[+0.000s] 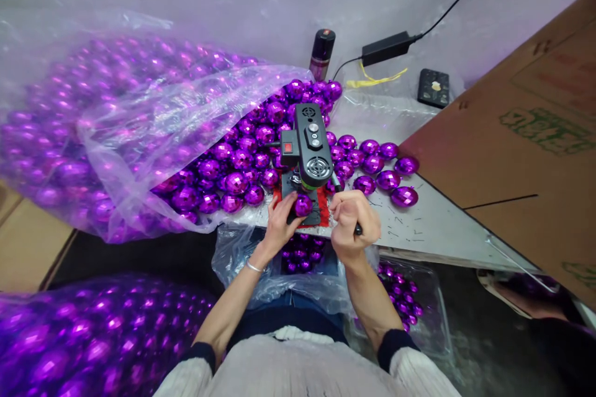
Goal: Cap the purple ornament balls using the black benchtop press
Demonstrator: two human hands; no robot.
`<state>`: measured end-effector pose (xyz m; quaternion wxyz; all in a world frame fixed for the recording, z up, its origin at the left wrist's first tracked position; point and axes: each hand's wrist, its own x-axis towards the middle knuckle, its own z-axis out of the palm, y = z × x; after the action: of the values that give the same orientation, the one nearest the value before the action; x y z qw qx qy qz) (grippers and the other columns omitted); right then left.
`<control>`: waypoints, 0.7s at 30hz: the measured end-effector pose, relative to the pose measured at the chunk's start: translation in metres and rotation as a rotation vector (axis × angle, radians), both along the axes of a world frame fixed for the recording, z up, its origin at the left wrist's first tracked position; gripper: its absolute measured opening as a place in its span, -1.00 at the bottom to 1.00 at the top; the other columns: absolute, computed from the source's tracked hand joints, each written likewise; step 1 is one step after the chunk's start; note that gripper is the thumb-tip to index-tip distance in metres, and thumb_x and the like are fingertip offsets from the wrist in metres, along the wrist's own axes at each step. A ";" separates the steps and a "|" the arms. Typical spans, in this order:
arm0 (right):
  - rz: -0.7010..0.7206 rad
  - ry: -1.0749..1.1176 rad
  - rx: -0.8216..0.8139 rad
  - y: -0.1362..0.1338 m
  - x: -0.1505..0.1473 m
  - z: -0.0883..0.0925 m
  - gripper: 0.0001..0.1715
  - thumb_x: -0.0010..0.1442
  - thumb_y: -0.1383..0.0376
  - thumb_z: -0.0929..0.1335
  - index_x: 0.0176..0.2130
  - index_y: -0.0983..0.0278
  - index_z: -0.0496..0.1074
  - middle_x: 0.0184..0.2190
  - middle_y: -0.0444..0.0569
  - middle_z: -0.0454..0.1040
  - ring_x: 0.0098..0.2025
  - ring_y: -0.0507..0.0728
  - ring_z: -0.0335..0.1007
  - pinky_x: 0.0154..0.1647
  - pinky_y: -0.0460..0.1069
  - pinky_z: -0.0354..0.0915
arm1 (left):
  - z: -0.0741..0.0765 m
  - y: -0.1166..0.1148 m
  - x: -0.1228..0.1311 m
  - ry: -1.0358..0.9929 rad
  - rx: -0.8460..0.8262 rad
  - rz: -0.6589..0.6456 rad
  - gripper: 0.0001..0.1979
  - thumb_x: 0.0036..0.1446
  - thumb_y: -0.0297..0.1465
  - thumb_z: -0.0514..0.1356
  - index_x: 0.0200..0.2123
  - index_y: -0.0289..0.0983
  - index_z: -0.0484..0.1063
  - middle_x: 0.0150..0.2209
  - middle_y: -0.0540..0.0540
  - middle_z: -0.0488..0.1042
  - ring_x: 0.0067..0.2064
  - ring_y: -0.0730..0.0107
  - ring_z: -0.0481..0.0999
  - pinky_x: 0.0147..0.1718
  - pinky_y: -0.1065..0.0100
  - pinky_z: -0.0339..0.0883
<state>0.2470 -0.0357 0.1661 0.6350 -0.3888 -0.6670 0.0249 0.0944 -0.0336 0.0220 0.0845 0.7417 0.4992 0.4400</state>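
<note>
A small black bench drill press (314, 142) with a red switch stands on a red mat (323, 208) at the table's front edge. Beneath its head, my left hand (280, 217) grips a shiny purple mirror-ball ornament (303, 205) over the dark base plate. My right hand (354, 221) is closed in a fist around the press's lever handle (358, 229), whose black end pokes out below the fingers. Several loose purple balls (388, 180) lie to the right of the press. More spill up to its left side from a clear plastic bag (139, 136).
A spray can (323, 53), a black power adapter (386, 48) and a dark phone-like box (433, 87) sit at the back. A big cardboard box (521, 136) leans in from the right. Below the edge, balls (302, 254) lie in an open plastic bag by my lap.
</note>
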 end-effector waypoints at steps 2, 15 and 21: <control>0.007 0.011 0.005 -0.001 -0.001 0.005 -0.68 0.39 0.39 0.23 -0.42 0.20 0.31 -0.48 -0.14 0.43 -0.43 0.03 0.38 -0.39 -0.02 0.24 | -0.003 -0.020 -0.003 0.051 0.085 -0.016 -0.46 0.30 -0.30 0.25 0.30 -0.24 0.27 0.16 -0.33 0.55 0.18 0.10 0.57 0.30 -0.02 0.21; 0.046 -0.062 0.067 -0.001 0.005 -0.015 -0.69 0.37 0.39 0.24 -0.44 0.20 0.29 -0.52 -0.13 0.43 -0.45 0.04 0.41 -0.45 -0.03 0.25 | 0.067 0.053 -0.044 0.555 -0.171 0.250 -0.49 0.27 -0.49 0.11 0.28 -0.31 0.35 0.27 -0.38 0.42 0.28 -0.10 0.40 0.27 -0.14 0.16; 0.055 -0.074 0.080 0.000 0.006 -0.013 -0.70 0.38 0.39 0.24 -0.42 0.22 0.29 -0.49 -0.13 0.45 -0.44 0.02 0.39 -0.45 -0.04 0.25 | 0.074 0.064 -0.051 0.447 -0.288 0.185 -0.46 0.22 -0.45 0.23 0.27 -0.35 0.35 0.20 -0.41 0.46 0.19 -0.13 0.48 0.16 -0.11 0.36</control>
<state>0.2527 -0.0361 0.1533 0.6240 -0.3452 -0.7011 0.0013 0.0430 0.0304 0.0961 0.0362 0.7521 0.6282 0.1958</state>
